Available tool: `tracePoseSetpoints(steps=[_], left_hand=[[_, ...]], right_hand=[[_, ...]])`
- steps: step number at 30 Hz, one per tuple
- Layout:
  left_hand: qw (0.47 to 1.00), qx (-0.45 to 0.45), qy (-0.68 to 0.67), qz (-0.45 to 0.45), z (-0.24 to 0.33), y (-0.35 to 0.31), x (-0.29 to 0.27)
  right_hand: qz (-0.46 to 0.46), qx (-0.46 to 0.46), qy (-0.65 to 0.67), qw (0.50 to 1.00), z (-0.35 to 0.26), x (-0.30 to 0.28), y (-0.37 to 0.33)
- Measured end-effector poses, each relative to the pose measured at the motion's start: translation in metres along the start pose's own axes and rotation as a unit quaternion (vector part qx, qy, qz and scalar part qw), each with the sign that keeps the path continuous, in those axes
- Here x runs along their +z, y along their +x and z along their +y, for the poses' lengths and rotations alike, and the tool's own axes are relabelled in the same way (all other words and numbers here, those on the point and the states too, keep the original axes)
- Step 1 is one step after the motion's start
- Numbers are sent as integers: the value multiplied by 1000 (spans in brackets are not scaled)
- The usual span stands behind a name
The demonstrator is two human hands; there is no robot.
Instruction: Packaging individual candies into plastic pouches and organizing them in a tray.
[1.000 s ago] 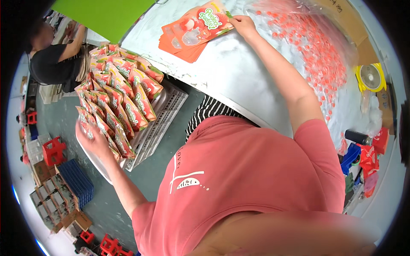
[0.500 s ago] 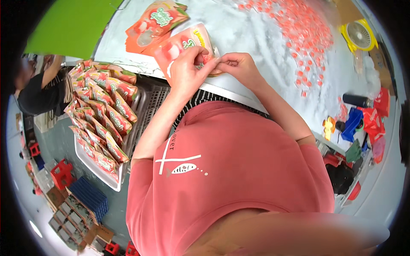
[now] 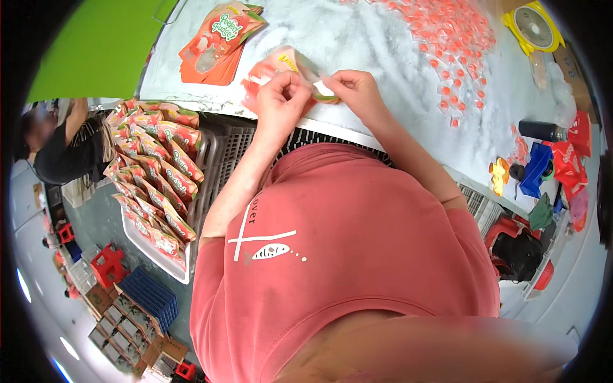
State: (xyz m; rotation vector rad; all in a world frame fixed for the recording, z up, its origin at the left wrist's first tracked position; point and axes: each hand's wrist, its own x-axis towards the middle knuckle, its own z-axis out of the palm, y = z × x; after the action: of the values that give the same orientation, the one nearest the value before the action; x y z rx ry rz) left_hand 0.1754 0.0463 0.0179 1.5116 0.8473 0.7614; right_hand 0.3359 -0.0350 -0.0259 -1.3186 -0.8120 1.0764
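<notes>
A red and pink candy pouch (image 3: 285, 60), partly blurred, is held just above the near edge of the white table. My left hand (image 3: 281, 102) is closed on its near side, thumb and fingers pinching. My right hand (image 3: 359, 94) pinches the other end, beside a pale patch and a green strip. The left hand covers much of the pouch, and its contents are hidden. A fanned stack of flat matching pouches (image 3: 211, 57) lies on the table, to the left of my hands.
Many small wrapped red candies (image 3: 450, 32) spread over the far right tabletop. A yellow fan (image 3: 535, 29) stands at the far right corner, a dark bottle (image 3: 541, 131) nearer. At left, a white tray (image 3: 153, 252) holds rows of filled pouches. Another person (image 3: 70, 147) is beyond it.
The held pouch has come away from the flat stack and tilted. My hands have moved slightly apart, and the right has pulled its end outward. The view has shifted a little.
</notes>
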Motion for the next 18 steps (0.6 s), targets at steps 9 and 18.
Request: tracePoseSetpoints(steps=[9, 18], left_hand=[[980, -103, -168, -33, -1, -11, 10], [972, -122, -158, -125, -15, -1, 18]], right_hand=[[67, -431, -462, 772, -16, 9, -14], [-66, -78, -194, 976, 6, -15, -17]])
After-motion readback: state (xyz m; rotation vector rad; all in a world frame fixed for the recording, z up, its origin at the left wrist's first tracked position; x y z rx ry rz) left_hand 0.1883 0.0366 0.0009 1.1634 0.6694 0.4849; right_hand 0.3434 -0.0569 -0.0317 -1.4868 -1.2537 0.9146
